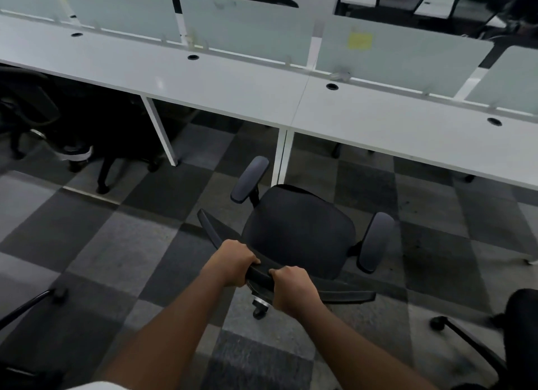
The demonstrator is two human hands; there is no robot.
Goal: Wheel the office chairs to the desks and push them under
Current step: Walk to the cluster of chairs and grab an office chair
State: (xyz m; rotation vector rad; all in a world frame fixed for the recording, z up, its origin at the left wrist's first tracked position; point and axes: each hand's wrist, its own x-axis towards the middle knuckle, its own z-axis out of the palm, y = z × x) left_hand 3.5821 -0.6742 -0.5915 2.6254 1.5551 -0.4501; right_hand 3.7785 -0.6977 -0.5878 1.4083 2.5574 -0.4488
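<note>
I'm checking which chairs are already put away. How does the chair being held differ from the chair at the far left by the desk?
The held chair stands out on the carpet, short of the desk; the far-left chair sits partly under it. The held chair is gripped at its backrest top by the left hand and right hand; nobody touches the far-left chair. The held chair's seat shows fully; the other's is hidden in shadow. Both are black and on castors.

Approx 6 chairs [297, 238], 2 desks [174, 78], 1 sticky note [359, 41].

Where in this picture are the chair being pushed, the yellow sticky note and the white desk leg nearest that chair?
chair [297, 232], head view, middle of the seat cushion
yellow sticky note [359, 41], head view, its centre
white desk leg [280, 156], head view, mid-height
</note>
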